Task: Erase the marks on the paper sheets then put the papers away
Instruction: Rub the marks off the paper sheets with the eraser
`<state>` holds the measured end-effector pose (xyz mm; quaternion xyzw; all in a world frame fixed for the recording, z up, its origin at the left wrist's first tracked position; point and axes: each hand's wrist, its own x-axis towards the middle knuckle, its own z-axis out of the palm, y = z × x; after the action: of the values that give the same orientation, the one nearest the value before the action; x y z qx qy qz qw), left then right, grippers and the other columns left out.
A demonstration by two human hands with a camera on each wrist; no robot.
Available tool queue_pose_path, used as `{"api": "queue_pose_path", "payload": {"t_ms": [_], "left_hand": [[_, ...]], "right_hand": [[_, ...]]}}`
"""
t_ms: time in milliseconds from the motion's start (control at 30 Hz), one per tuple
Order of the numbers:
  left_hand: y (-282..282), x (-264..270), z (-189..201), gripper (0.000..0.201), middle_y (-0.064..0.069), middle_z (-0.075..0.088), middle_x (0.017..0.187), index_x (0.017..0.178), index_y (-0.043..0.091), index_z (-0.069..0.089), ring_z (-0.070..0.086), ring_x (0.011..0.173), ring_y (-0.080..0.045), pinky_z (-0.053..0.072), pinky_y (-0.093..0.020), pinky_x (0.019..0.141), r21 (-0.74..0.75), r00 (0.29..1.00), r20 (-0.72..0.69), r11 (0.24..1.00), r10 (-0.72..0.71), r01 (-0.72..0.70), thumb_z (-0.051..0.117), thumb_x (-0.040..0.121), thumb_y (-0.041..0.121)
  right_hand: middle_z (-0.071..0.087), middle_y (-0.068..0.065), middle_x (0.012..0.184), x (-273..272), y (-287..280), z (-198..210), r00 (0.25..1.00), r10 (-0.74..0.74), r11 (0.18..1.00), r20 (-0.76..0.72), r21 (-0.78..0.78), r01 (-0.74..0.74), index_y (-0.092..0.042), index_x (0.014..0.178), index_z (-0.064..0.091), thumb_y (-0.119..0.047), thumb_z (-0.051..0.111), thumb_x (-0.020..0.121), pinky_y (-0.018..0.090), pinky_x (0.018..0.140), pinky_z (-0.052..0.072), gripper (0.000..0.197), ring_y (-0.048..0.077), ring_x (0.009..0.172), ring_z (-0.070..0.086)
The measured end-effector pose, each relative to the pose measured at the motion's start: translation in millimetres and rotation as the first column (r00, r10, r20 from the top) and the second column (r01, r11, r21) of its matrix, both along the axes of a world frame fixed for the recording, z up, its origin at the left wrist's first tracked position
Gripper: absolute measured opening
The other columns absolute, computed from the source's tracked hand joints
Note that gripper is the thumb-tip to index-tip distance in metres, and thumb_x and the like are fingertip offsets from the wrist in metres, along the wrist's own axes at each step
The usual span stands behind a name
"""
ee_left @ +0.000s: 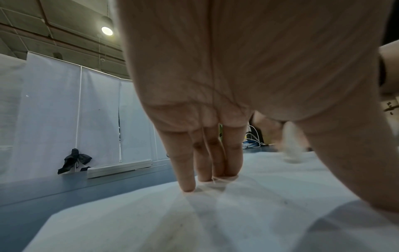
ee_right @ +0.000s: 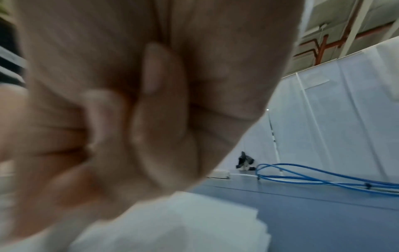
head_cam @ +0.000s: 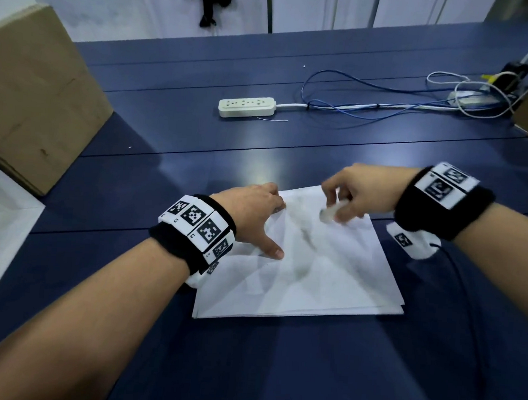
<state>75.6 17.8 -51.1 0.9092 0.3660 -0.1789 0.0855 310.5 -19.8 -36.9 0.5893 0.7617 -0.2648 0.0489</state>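
At the far left of the frame a brown cardboard box [head_cam: 31, 93] stands on the dark blue bench [head_cam: 278, 355]. Low and just left of centre, the left hand [head_cam: 249, 217] lies spread on the stack of white paper sheets [head_cam: 313, 280], its straight fingers [ee_left: 185, 163] and thumb pressing down on the upper left part of the top sheet; its grip is flat and holds nothing. The sheets sit in the lower middle, creased, with faint grey smudges across the top one. Above them, in the upper middle, a white power strip [head_cam: 246, 106] rests on the bench. Right of centre, the right hand [head_cam: 359, 190] hovers over the sheets' far right corner, its curled fingers pinching a small white eraser [head_cam: 330, 212], blurred, against the paper. Blue cables [head_cam: 355, 94] loop away toward the upper right.
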Motion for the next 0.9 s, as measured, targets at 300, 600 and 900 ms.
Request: {"api": "queue_pose_path", "payload": {"t_ms": [300,600,900], "left_hand": [[-0.4,2.2,4.2,0.09,0.009,0.041,0.112,0.138,0.027,0.048,0.049,0.097,-0.014,0.048,-0.032,0.078,-0.013,0.998,0.034,0.999,-0.05,0.05,0.078,0.063,0.067],[0.0,2.0,3.7,0.092,0.007,0.043,0.116,0.139,0.026,0.047,0.053,0.1,-0.016,0.05,-0.034,0.079,-0.013,0.999,0.038,0.999,-0.034,0.035,0.078,0.063,0.067],[-1.7,1.2,-2.8,0.094,0.006,0.039,0.127,0.15,0.034,0.031,0.046,0.121,-0.016,0.048,-0.035,0.089,0.0,0.998,0.06,0.999,-0.034,0.035,0.066,0.072,0.073]], "right_hand": [[0.072,0.0,0.065,-3.2,15.7,-5.6,0.996,-0.072,0.984,0.044,0.164,0.064,-0.024,0.083,0.061,-0.029,0.074,0.076,0.037,0.072,0.056,0.016,0.007,0.058,0.061],[0.071,0.003,0.065,-5.7,4.9,-5.2,1.0,0.009,1.0,0.015,0.015,-0.009,-0.026,0.082,0.061,-0.029,0.076,0.075,0.032,0.061,0.051,0.016,0.004,0.05,0.057],[0.067,0.005,0.063,-2.5,-21.4,-4.2,0.997,0.024,0.985,-0.074,-0.168,-0.036,-0.022,0.081,0.064,-0.054,0.07,0.059,0.038,0.055,0.051,0.039,0.014,0.051,0.054]]}}
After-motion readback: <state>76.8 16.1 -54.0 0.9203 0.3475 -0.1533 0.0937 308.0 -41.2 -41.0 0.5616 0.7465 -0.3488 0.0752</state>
